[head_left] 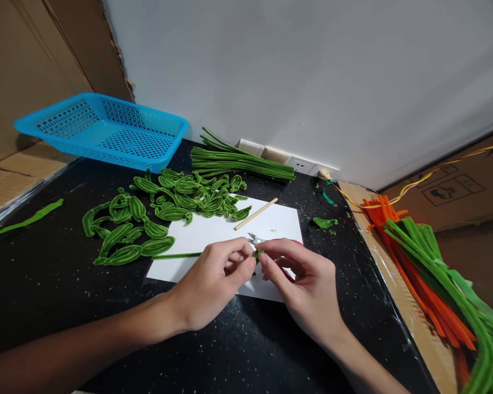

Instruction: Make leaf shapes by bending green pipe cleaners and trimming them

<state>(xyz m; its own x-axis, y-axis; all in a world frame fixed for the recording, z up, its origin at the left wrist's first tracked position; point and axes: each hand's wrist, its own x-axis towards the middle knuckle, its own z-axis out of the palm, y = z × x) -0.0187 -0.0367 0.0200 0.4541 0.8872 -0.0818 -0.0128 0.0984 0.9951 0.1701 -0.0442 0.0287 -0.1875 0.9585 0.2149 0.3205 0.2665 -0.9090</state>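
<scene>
My left hand (219,279) and my right hand (302,273) meet above a white sheet of paper (197,230). Between their fingertips is a green pipe cleaner (258,254), bent into a small piece and pinched from both sides. A straight green stem (176,255) runs out leftward from behind my left hand; whether it joins the pinched piece is hidden. Just beyond the fingers lie scissors (254,239), blades pointing left and red handles mostly covered by my right hand. A thin wooden stick (256,214) rests slantwise on the paper.
Leaf shapes of green pipe cleaner (187,200) are heaped at the paper's left and back. Behind them lie a bundle of straight stems (242,164) and a blue basket (107,158). Orange (419,284) and green pipe cleaners (447,273) line the right edge, beside a power strip's cable (345,194).
</scene>
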